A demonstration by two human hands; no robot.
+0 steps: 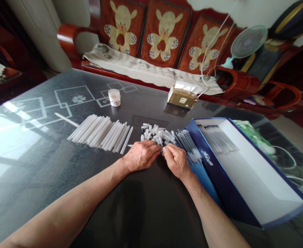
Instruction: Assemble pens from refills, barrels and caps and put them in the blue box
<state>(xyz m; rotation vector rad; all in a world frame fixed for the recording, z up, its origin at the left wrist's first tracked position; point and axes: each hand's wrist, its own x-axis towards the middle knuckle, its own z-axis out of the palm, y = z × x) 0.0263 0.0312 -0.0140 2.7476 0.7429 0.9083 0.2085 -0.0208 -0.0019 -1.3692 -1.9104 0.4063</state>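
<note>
Fig.: pen-part assembly at the desk (38,165), head view. We saw the left hand (141,156) and right hand (176,160) meet fingertip to fingertip at the near edge of the pile of small caps (156,132). Both were curled nearly closed, pinching a small part between them; which part, we couldn't tell. A slim tip showed just left of the left hand. The row of clear barrels (100,132) lay to the left, apart from the hands; the bundle of refills (189,144) lay just right of the caps, against the blue box (218,172). Step, in our judgement: fitting a cap or tip onto one piece. Next move prob. calls for a fresh part from the pile, w/ fine alignment.
</note>
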